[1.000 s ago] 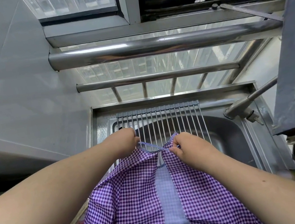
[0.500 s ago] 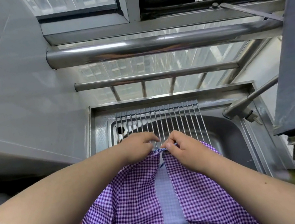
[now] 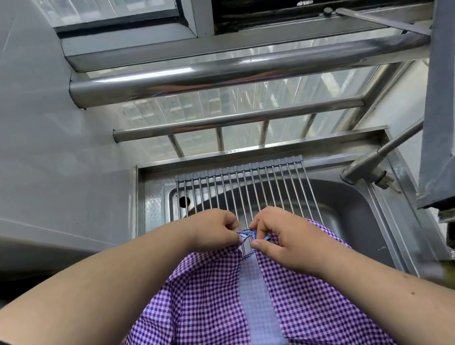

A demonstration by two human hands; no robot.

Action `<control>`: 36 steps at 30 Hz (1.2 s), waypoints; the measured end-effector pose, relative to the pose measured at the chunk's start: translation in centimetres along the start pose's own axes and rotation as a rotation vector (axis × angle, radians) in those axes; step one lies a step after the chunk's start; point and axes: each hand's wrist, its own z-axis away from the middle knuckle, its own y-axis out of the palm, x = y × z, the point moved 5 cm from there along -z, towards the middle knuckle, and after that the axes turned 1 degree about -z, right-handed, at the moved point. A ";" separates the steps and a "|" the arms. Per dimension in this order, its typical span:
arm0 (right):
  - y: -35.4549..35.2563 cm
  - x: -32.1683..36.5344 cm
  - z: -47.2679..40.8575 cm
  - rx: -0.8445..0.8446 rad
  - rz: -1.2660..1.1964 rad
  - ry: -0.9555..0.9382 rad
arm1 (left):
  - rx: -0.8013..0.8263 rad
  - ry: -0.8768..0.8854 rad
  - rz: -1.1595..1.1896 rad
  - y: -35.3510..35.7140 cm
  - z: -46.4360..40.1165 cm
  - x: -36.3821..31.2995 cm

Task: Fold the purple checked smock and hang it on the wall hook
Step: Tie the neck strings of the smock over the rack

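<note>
Head view shows our left hand [image 3: 215, 229] and right hand [image 3: 280, 236] now almost touching, where a second ago they were spread with a thin tie stretched between them. Each grip is pinched on the blue tie [image 3: 246, 233] at the top of the purple checked smock [image 3: 204, 322], which hangs before us over the sink [image 3: 345, 212] and its wire rack [image 3: 253, 186]. We judge the tie is being gathered; folding is barely begun, no hook in sight.
</note>
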 end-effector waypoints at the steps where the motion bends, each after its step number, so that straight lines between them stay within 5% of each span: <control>1: 0.0 0.0 0.1 0.002 0.004 0.000 | -0.014 -0.006 0.002 -0.1 0.1 0.0; 10: 0.2 -0.4 0.0 -0.023 0.005 0.080 | -0.271 -0.068 -0.089 -1.4 0.8 0.6; 17: 0.0 -1.9 -0.9 -0.139 -0.105 0.292 | -0.334 -0.050 0.634 -0.9 1.2 0.4; 22: -0.6 -2.8 -1.4 -0.252 -0.280 0.394 | -0.229 -0.039 0.980 -0.5 1.3 -0.7; 28: -1.1 -1.9 -2.4 -0.334 -0.489 0.445 | -0.215 0.018 0.694 -1.1 1.0 -0.7; 36: -1.6 2.7 -4.7 -0.251 -0.331 0.234 | -0.015 0.113 0.394 -1.3 1.4 -1.9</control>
